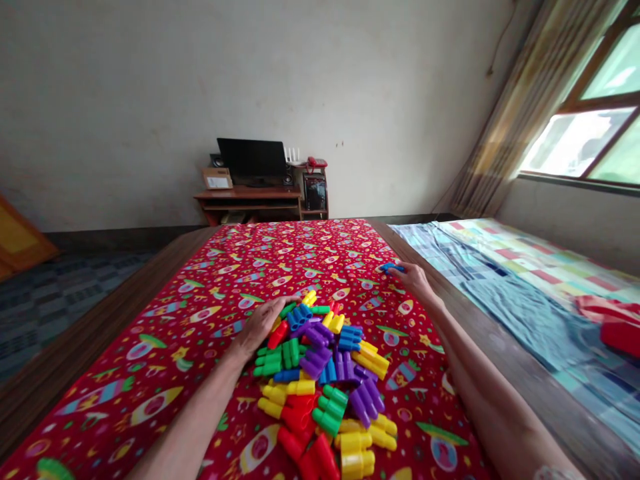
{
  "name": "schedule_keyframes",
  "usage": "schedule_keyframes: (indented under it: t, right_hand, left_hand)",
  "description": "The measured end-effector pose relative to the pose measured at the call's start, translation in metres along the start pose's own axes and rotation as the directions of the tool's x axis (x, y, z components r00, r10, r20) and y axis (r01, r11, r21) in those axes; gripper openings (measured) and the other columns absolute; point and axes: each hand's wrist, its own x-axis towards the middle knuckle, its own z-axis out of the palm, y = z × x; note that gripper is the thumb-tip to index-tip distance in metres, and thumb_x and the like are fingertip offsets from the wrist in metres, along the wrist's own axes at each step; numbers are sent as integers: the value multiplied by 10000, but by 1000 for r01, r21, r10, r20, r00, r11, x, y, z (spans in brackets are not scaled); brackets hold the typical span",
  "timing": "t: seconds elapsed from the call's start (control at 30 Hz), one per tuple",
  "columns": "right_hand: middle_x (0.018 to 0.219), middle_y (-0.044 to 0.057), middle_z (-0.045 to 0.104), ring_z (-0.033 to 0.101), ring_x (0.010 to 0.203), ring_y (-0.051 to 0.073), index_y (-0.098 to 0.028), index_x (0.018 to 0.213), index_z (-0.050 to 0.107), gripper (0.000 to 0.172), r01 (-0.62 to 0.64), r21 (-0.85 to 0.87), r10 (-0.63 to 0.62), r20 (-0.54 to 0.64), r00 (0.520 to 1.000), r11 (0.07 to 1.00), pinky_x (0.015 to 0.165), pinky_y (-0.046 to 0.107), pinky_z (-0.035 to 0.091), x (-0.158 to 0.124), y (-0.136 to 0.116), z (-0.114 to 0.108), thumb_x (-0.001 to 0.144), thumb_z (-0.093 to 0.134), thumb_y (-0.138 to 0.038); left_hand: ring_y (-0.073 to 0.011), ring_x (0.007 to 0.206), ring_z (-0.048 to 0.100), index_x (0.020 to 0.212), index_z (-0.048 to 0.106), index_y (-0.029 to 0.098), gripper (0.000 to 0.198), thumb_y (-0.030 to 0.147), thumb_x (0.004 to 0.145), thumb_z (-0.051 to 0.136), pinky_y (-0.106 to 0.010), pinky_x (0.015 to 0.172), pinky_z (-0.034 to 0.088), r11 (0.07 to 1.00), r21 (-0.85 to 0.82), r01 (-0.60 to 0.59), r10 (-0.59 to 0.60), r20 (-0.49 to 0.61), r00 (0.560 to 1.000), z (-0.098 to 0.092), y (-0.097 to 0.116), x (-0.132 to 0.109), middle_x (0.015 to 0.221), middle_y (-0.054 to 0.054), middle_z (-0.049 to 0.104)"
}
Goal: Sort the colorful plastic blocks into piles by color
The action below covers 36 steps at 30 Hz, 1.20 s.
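1. Head view: the left grip (pixel 263 325) hides some fingers against the heap of blocks (pixel 317 360); I cannot tell whether it grasps any.
2. Red cloth (pixel 300 250) stretches open toward 12 o'clock; the desk (pixel 480 337) edge runs at 3.
3. The right grip (pixel 416 281) pinches a blue block (pixel 391 268) at the heap's 1 o'clock.

There's one block pile (pixel 316 363) (one monitor (pixel 257 159), one telephone (pixel 317 163)).

- Heaped toy blocks (pixel 316 362): red, yellow, green, blue, purple
- Lone block (pixel 390 267) at the right hand (pixel 415 279): blue
- Cloth (pixel 200 363): red, printed with multicoloured rockets and stars
- Telephone (pixel 316 163): red
- Monitor (pixel 257 159): black
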Motion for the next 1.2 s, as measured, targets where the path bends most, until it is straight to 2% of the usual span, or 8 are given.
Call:
schedule_keyframes:
  t: [0.2,0.33,0.57,0.73,0.83,0.97,1.1,1.2]
  right_hand:
    - [868,84,718,637,836,217,-162,974,706,369,-125,-42,119,-116,986,991,753,307,460,8,20,9,796,578,-459]
    - [959,129,726,648,884,246,-126,998,689,377,-191,-26,181,-213,960,981,819,355,480,8,29,10,745,633,-399]
    - [944,84,748,669,889,239,-156,1032,715,334,-73,-21,71,-96,993,997,814,328,489,5,27,7,737,565,-204]
    - [887,86,726,647,829,229,-142,1014,689,313,62,-251,-58,24,998,966,744,292,453,4,10,8,773,621,-328]
    - [868,88,713,627,790,204,-132,986,677,253,59,-369,-32,79,996,928,694,267,419,11,-2,11,809,592,-292]
    - [863,123,711,630,775,209,-111,935,692,203,34,-405,13,112,994,914,670,273,410,22,-12,18,839,544,-212]
    - [1047,128,700,630,945,246,-155,1107,663,286,93,-386,-40,143,989,918,746,299,441,21,-14,22,861,535,-227]
    - [1156,157,666,604,1049,278,-153,1202,623,355,97,-354,-74,79,994,930,816,354,451,13,-23,20,881,482,-209]
  left_hand:
    - [-294,1139,615,1161,686,181,637,669,870,398,-389,1022,443,1000,-3,8,-8,16,1000,-1,-3,0,1197,-95,696]
    - [-301,1099,637,1207,662,171,664,678,861,408,-397,976,479,999,-19,31,-31,31,999,-1,-2,-1,1189,-106,698]
    - [-308,1132,617,1190,672,165,705,716,825,426,-388,980,474,999,-4,53,-53,18,998,0,4,-2,1173,-110,705]
    - [-297,1118,626,1170,681,174,637,668,852,432,-378,983,472,1000,-3,19,-19,27,999,0,7,-3,1178,-91,704]
    - [-295,1122,620,1175,677,171,639,663,857,423,-377,983,471,1000,19,18,-19,21,1000,0,11,-5,1192,-93,697]
    - [-300,1089,633,1167,682,148,670,676,847,422,-375,964,481,999,35,20,-21,19,1000,0,14,-5,1162,-105,708]
    - [-301,1078,634,1171,682,156,679,687,841,418,-380,968,474,999,36,19,-19,15,1000,1,9,-3,1172,-98,705]
    - [-306,1086,629,1178,676,150,681,684,842,421,-387,973,469,999,41,24,-24,17,1000,1,7,-3,1189,-104,696]
